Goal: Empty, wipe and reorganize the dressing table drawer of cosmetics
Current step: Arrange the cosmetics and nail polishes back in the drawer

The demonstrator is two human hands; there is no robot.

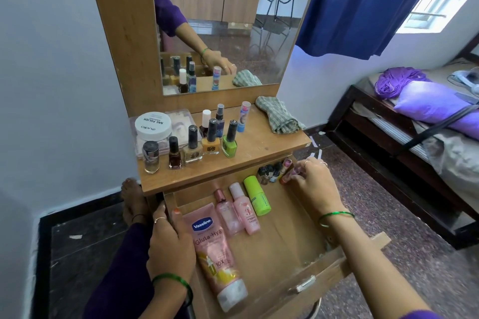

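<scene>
The wooden drawer (282,243) is pulled out below the table top. Inside lie a pink Vaseline tube (217,254), two pink bottles (237,211) and a green stick (257,195), side by side. Several small tubes and bottles (270,172) stand in the far right corner. My right hand (315,184) reaches into that corner and pinches a small pink lip tube (287,176). My left hand (171,243) grips the drawer's left wall. On the table top (259,142) stand several nail polish bottles (193,146), a white nail polish remover tub (153,124) and a folded striped cloth (280,118).
A mirror (220,21) rises behind the table top. A white wall is close on the left. My bare foot (133,197) rests beside the table's left side. A bed (414,122) with a purple pillow stands to the right, under a blue curtain (363,2).
</scene>
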